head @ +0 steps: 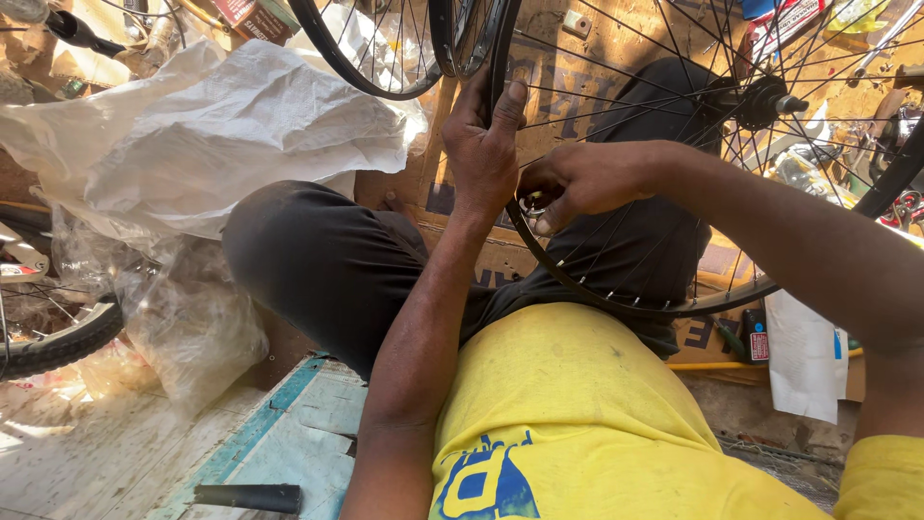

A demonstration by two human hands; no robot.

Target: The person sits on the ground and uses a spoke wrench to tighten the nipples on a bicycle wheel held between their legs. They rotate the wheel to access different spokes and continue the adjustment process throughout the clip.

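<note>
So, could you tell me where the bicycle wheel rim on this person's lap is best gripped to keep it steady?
Probably on the bare rim itself, from its outer edge on the near-left arc, where the left hand already wraps it. The spokes are thin and crowded, leaving little room inside, and the right hand is occupying the inner side at a spoke end.

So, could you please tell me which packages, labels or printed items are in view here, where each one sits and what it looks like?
Cardboard sheet: flat on the ground under the wheel, brown with dark blue print.
Small container: lower right by the rim, dark with a red and white label.
Carton: top left, red and white, partly cut off.
Packet: top right, red, white and blue.
Plastic sheet: left, crumpled, white, unprinted.
</note>
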